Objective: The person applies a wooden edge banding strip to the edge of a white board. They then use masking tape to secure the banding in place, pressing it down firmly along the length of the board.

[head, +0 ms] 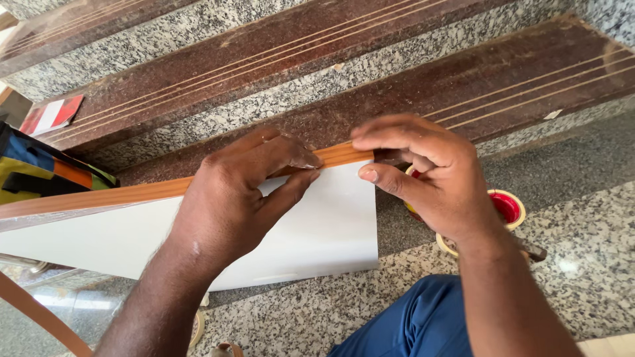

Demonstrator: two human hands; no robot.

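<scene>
Both hands pinch the wood-grain edge strip (165,190) onto the white flat board (317,231): left hand (238,198) clamped, right hand (430,178) fingertips pressing its far end, near the red tin (508,206)

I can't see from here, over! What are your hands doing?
Left hand pinching wood strip onto white board edge. Right hand at board's end, fingertips on strip. Red tin behind right hand, on floor.

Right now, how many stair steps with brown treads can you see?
3. The nearest step runs just behind the hands, the middle step above it, the farthest step at top left. More may lie out of frame.
</scene>
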